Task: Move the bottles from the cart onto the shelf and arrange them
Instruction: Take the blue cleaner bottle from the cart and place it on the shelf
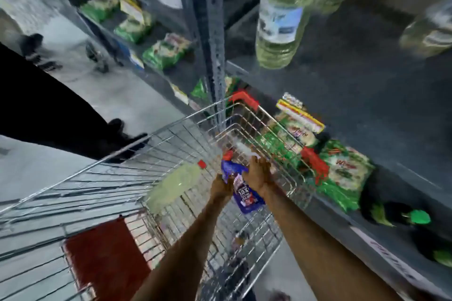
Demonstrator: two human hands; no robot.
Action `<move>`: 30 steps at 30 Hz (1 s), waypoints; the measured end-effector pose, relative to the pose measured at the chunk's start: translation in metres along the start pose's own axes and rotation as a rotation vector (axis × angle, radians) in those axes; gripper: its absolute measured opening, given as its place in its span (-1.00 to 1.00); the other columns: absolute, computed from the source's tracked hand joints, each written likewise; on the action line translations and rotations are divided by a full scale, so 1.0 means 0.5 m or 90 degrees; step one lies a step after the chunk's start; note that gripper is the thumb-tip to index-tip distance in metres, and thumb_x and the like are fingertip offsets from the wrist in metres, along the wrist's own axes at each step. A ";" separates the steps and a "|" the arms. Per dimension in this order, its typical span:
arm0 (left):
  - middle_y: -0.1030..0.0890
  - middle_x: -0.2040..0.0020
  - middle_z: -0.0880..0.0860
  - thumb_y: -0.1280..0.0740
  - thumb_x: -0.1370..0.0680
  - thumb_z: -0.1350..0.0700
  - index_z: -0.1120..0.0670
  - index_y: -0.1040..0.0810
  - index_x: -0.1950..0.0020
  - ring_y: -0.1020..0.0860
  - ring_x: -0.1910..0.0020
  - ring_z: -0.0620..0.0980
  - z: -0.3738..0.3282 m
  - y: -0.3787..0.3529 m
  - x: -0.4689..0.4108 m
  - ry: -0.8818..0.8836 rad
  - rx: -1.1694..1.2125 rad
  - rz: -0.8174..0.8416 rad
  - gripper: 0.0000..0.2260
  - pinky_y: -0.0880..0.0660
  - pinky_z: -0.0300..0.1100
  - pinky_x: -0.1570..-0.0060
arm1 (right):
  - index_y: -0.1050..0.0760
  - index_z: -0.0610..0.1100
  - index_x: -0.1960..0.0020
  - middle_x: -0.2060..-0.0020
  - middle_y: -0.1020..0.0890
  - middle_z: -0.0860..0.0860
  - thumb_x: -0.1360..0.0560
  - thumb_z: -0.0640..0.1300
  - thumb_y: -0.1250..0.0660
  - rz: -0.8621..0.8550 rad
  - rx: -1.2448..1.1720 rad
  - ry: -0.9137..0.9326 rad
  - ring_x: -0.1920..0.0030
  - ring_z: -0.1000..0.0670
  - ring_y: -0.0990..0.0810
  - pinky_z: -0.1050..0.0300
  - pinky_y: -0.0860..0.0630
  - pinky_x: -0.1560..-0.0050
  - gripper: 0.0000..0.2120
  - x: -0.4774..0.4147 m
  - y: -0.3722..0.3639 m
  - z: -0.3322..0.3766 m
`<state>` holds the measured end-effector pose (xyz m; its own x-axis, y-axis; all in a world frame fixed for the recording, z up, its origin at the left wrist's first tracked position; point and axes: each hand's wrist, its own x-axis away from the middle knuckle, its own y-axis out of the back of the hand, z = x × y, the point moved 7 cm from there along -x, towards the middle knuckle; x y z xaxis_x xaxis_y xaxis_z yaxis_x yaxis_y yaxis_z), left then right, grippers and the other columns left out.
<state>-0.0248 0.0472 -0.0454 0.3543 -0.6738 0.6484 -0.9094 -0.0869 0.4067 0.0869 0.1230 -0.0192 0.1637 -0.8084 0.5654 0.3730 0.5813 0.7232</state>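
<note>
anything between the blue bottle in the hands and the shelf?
Mostly the cart's wire wall on the shelf side: the blue bottle, held by both the left hand and right hand, sits inside the basket. Above the rim, nothing visible blocks the way to the shelf.

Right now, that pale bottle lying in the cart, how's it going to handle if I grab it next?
The pale bottle looks full, so it is probably heavy for one hand. It lies on its side on the cart wires, so a nudge may roll it. The smooth plastic could be slippery; gripping near the red cap seems safer.
</note>
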 end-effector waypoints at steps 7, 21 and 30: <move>-0.60 0.42 0.17 -0.34 -0.50 0.10 0.27 -0.51 0.20 -0.56 0.25 0.26 0.147 -0.074 -0.108 0.196 0.085 0.094 -0.77 -0.34 -0.08 0.22 | -0.49 -0.21 -0.18 -0.11 -0.62 -0.20 -0.49 -0.25 -0.26 0.248 -0.049 -0.141 -0.01 -0.11 -0.60 0.04 -0.54 -0.05 -0.74 -0.133 -0.188 -0.127; -0.54 -0.19 0.23 -0.19 -0.61 0.17 0.17 -0.35 -0.34 -0.53 -0.15 0.23 0.073 -0.043 -0.045 0.190 0.322 0.127 -0.70 -0.50 0.24 -0.13 | -0.40 -0.25 -0.24 -0.16 -0.59 -0.22 -0.47 -0.36 -0.30 0.225 -0.147 -0.157 -0.17 -0.21 -0.56 -0.17 -0.51 -0.24 -0.65 -0.040 -0.085 -0.055; -0.55 -0.18 0.11 -0.24 -0.59 0.18 0.11 -0.40 -0.29 -0.60 -0.04 -0.03 -0.181 0.104 0.235 -0.210 0.308 0.038 -0.73 -0.63 -0.11 0.10 | -0.30 -0.20 -0.31 -0.18 -0.57 -0.15 -0.50 -0.34 -0.29 -0.009 -0.319 0.112 -0.12 -0.12 -0.57 0.08 -0.54 -0.01 -0.59 0.226 0.181 0.022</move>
<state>-0.0107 0.0300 0.1099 0.2831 -0.8737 0.3957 -0.9493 -0.3140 -0.0141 0.1292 0.0853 0.1146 0.2903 -0.8443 0.4504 0.7599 0.4895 0.4277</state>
